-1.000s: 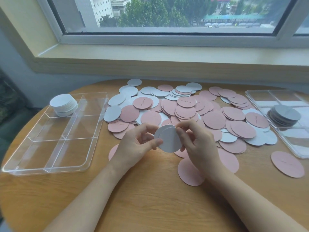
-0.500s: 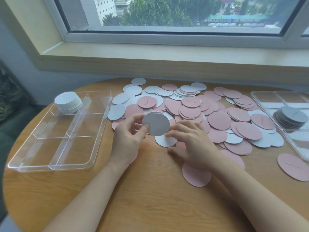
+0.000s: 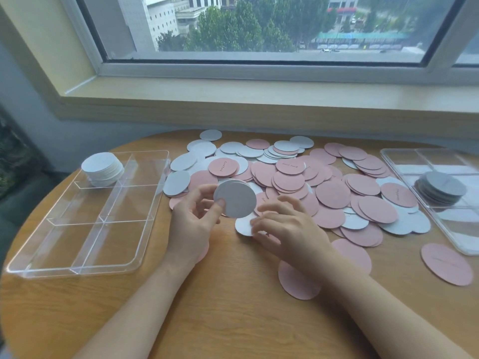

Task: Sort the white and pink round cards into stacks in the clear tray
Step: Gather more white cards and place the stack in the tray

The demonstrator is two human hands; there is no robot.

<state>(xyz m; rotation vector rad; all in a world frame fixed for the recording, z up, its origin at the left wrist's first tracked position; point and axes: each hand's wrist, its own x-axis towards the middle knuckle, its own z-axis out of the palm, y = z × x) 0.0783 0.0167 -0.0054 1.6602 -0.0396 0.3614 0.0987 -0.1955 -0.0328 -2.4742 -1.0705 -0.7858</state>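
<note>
A small stack of matte white round cards [image 3: 237, 199], seemingly two or three, is pinched in the left hand [image 3: 193, 224] above the grained wooden table [image 3: 220, 307]. One white card [image 3: 243, 225] is pressed flat by the right hand's [image 3: 290, 230] relaxed fingertips. One white stack [image 3: 103, 168] sits in the far-left compartment of the clear six-compartment plastic tray [image 3: 85, 265].

The table [image 3: 233, 320] is wood with a fine visible grain and a soft satin sheen. The round cards [image 3: 333, 194] look like matt paper card — pink or white, smooth-faced. The tray [image 3: 85, 265] is clear, glossy hard plastic — its walls catch the light. The window frame [image 3: 233, 69] looks smooth and painted.
</note>
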